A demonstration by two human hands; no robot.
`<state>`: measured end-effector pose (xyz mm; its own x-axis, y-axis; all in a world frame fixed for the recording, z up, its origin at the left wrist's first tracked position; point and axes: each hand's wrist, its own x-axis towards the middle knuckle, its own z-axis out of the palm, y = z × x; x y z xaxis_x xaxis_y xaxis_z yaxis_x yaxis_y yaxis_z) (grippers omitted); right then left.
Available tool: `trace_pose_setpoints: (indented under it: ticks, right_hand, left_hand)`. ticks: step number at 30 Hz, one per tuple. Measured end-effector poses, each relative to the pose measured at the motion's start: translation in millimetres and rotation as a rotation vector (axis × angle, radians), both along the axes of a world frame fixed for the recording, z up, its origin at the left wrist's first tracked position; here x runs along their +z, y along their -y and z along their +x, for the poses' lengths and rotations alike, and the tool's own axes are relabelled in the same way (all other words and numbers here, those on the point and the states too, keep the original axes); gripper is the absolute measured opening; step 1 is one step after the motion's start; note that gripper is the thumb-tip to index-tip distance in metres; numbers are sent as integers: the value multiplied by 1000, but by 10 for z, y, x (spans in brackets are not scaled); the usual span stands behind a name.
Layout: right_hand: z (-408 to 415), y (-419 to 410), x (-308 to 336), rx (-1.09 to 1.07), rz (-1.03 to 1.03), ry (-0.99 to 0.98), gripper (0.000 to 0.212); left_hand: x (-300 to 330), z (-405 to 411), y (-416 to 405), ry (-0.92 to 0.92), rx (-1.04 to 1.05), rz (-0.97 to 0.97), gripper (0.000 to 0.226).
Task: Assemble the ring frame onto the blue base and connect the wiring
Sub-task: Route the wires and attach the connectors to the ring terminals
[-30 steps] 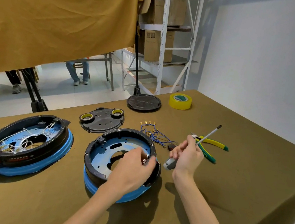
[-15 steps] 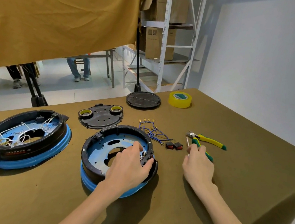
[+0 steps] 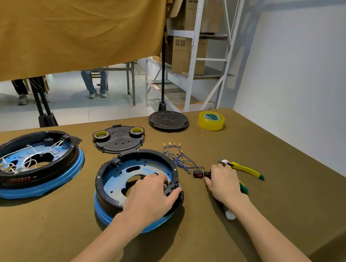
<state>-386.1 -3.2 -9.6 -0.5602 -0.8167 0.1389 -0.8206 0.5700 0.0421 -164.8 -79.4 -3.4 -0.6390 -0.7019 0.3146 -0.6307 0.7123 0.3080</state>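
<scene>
Head view | left hand [image 3: 151, 195] grips ring frame [image 3: 103, 196] on blue base [image 3: 102, 216] | right hand [image 3: 223, 186] pinches a switch [image 3: 207, 174] beside wires [image 3: 177, 157]

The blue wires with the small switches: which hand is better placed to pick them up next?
The right hand. Its fingers already touch the switches at the end of the blue wires, while the left hand grips the ring frame, steadying it on the blue base.

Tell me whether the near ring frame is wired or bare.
Bare: the ring frame holds no wires; the blue wires lie outside on the table.
</scene>
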Motion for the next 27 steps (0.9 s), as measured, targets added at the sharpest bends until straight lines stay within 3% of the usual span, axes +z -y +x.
trace_pose_setpoints:
  ticks: [2,5,8,13,20,27]
  right_hand:
    - [35,-28,6,-18,-77,42,27]
    - [124,-108,54,-12,-297,256,24]
    - [272,-222,89,101,-529,484,31]
    - [627,-397,71,258,-762,658,36]
    - [819,-392,-37,230,-818,797,37]
    - [850,-432,-171,172,-859,963,33]
  left_hand:
    - [20,-21,-17,21,32,-36,58]
    - [43,-58,-36,38,64,-63,51]
    - [56,-81,-39,-7,71,-20,46]
    - [46,-88,-5,-70,78,65,53]
    - [98,30,59,-102,-5,184,53]
    - [37,569,-41,-139,-7,-162,35]
